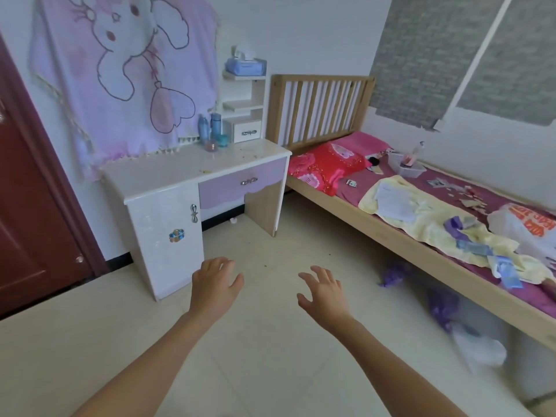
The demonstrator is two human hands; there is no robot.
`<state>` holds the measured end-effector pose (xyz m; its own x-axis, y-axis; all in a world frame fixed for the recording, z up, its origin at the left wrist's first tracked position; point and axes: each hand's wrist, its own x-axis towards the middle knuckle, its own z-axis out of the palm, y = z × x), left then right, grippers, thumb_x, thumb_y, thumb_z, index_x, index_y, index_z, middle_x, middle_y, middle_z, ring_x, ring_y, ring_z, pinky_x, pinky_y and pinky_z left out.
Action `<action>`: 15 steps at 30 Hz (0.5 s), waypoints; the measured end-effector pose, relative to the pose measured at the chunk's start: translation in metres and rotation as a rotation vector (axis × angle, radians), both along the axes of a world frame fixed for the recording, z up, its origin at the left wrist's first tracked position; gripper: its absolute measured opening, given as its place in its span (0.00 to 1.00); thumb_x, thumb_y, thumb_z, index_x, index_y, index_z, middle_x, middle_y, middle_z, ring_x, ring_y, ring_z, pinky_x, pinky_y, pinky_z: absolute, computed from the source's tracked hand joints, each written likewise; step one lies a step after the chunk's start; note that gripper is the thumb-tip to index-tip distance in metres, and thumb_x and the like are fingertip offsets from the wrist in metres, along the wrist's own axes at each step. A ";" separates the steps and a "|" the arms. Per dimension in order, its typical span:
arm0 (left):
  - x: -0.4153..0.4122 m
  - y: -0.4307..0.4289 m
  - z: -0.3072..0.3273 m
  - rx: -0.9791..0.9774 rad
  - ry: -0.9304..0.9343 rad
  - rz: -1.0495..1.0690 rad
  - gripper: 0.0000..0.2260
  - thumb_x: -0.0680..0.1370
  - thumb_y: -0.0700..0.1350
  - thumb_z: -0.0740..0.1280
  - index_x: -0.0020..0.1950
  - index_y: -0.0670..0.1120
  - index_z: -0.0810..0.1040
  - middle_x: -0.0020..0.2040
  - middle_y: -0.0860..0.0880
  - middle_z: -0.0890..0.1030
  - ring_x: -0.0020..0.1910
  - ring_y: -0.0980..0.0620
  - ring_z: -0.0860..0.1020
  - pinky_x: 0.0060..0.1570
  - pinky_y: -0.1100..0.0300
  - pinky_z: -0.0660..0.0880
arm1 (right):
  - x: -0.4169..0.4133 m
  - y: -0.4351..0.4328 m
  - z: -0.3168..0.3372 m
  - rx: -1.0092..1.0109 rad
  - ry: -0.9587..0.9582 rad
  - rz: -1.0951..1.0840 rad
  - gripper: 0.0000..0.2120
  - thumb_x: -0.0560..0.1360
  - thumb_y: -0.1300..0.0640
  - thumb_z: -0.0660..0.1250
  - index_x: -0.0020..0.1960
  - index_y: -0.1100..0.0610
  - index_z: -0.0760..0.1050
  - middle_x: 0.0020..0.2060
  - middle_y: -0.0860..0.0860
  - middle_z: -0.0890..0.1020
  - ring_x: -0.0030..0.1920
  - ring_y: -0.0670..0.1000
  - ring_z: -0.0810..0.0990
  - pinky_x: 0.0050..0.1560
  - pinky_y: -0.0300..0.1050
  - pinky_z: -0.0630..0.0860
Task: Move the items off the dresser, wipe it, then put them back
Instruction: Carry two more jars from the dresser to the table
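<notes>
Dresser first: it stood (162, 224) against the wall, well ahead of us, its worktop (180, 170) speckled with crumbs. Blue bottles (209, 127) and a small cup (223, 140) clustered at the dresser's back right corner, and a tissue box (245, 65) sat on its top shelf. Our left hand (215, 284) and right hand (323, 291) hovered short of the dresser, fingers spread, holding nothing. We judged the clearing not yet begun. It seemed best to lift the bottles upright, one per hand, and group them on the bed (391, 236) just right of the dresser.

Glossy white dresser (168, 173) top; bare wooden bed (376, 218) frame — translucent blue plastic bottles (210, 127).
</notes>
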<state>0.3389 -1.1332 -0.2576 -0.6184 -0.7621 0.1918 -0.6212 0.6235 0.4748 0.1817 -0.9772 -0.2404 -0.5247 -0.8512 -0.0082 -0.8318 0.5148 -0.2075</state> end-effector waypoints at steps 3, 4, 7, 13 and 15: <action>-0.035 -0.040 0.000 -0.018 0.032 0.020 0.22 0.71 0.52 0.53 0.52 0.40 0.78 0.57 0.45 0.78 0.58 0.41 0.72 0.53 0.52 0.67 | -0.036 -0.042 0.007 -0.006 0.016 0.029 0.23 0.78 0.49 0.58 0.71 0.51 0.61 0.73 0.52 0.59 0.73 0.52 0.55 0.69 0.47 0.56; -0.047 -0.055 0.001 -0.018 0.036 0.030 0.21 0.72 0.52 0.54 0.52 0.40 0.78 0.57 0.45 0.78 0.58 0.41 0.72 0.53 0.52 0.67 | -0.049 -0.055 0.010 -0.002 0.019 0.032 0.22 0.78 0.49 0.58 0.71 0.51 0.61 0.73 0.52 0.59 0.73 0.52 0.55 0.70 0.47 0.56; -0.088 -0.099 0.003 0.012 0.045 0.059 0.19 0.75 0.52 0.56 0.55 0.41 0.78 0.58 0.45 0.78 0.59 0.41 0.71 0.53 0.53 0.67 | -0.091 -0.091 0.019 0.025 0.019 0.036 0.22 0.78 0.49 0.58 0.71 0.50 0.60 0.73 0.51 0.58 0.72 0.52 0.55 0.70 0.47 0.55; -0.162 -0.162 -0.005 0.052 0.037 0.093 0.11 0.77 0.46 0.62 0.56 0.43 0.77 0.58 0.46 0.78 0.59 0.42 0.72 0.55 0.52 0.67 | -0.167 -0.146 0.009 0.038 -0.034 -0.017 0.22 0.78 0.48 0.57 0.71 0.49 0.60 0.72 0.49 0.58 0.72 0.51 0.56 0.71 0.46 0.54; -0.180 -0.178 -0.017 0.062 0.014 0.093 0.12 0.77 0.47 0.62 0.57 0.44 0.77 0.58 0.46 0.78 0.60 0.43 0.72 0.55 0.53 0.67 | -0.189 -0.163 -0.004 0.072 -0.061 -0.005 0.22 0.78 0.47 0.57 0.71 0.48 0.60 0.73 0.49 0.58 0.72 0.51 0.55 0.71 0.46 0.54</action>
<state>0.1585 -1.3113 -0.2743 -0.5417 -0.8270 0.1502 -0.6683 0.5322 0.5197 -0.0068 -1.1401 -0.2445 -0.5256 -0.8447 -0.1013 -0.8161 0.5342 -0.2205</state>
